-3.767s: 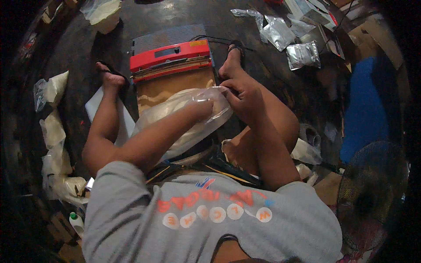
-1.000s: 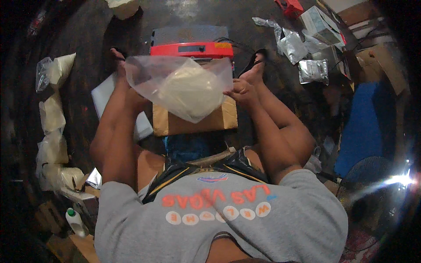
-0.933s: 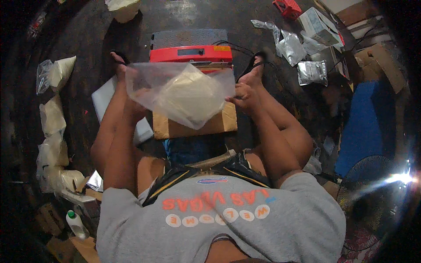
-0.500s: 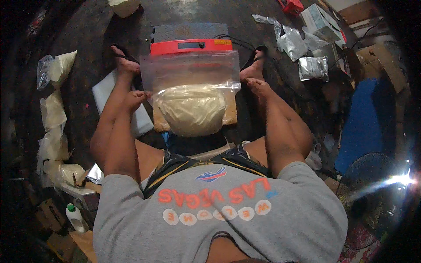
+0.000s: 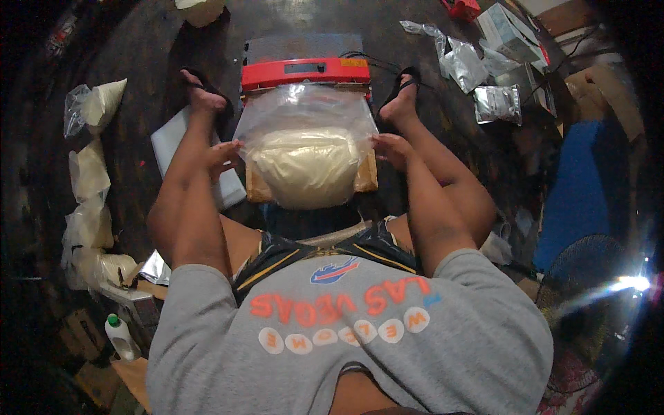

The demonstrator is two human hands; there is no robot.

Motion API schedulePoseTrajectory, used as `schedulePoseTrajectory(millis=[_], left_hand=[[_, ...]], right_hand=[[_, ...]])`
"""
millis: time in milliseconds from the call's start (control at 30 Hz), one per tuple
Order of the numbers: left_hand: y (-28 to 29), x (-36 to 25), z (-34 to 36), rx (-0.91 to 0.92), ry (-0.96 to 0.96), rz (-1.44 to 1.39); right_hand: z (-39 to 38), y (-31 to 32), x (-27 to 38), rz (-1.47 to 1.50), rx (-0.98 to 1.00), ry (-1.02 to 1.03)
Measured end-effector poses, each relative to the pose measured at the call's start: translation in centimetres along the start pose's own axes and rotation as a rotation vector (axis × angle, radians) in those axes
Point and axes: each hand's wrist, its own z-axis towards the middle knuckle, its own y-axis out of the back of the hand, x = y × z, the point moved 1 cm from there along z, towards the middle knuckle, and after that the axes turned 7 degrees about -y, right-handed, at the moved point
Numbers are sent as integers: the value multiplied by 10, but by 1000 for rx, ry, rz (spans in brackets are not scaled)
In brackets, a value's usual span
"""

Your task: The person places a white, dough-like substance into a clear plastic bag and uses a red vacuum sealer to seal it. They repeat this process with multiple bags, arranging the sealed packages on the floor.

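Observation:
Between my legs a clear plastic bag bulges with a pale cream powder-like filling, its loose top spread away from me. It rests on a brown cardboard piece. My left hand pinches the bag's left edge, and my right hand pinches its right edge. Just beyond the bag's mouth stands a red-fronted machine, probably a bag sealer, with a small dark display and a grey top. The bag's top edge now lies short of the machine's red front.
Several filled cream bags line the left side, near a white bottle with a green cap. A white flat slab lies by my left leg. Silver pouches, a box and a blue sheet are at right.
Both hands have drawn inward along the bag's sides. The bag's flat upper part has come away from the machine's red front toward me and now looks puffed and slack.

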Motion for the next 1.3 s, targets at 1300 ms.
schedulePoseTrajectory(millis=[1300], left_hand=[[-8,38,-28,62,292,21]], right_hand=[[-22,-19,14,98,15,172]])
